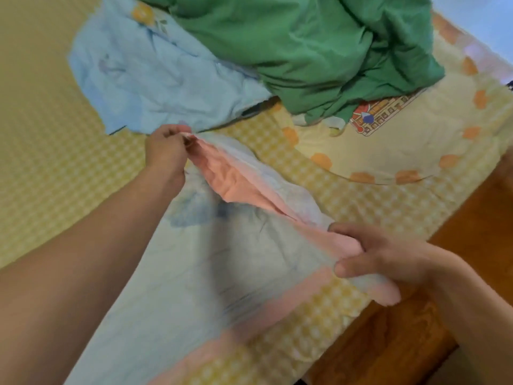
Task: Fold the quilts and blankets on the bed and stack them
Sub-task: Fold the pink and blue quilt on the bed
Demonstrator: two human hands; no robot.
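A pale blue blanket with a pink underside (222, 245) lies stretched across the near part of the bed. My left hand (166, 147) pinches its far corner. My right hand (372, 254) grips its near edge, with pink cloth bunched between thumb and fingers. A second light blue blanket (155, 79) lies crumpled further back. A green quilt (319, 45) is heaped at the far side, partly over that blue blanket. A cream quilt with orange spots (402, 140) lies flat on the right.
The bed carries a yellow checked sheet (50, 162). Its brown wooden frame (458, 259) runs along the right edge, just beyond my right hand. A pale floor or wall shows at the top right corner.
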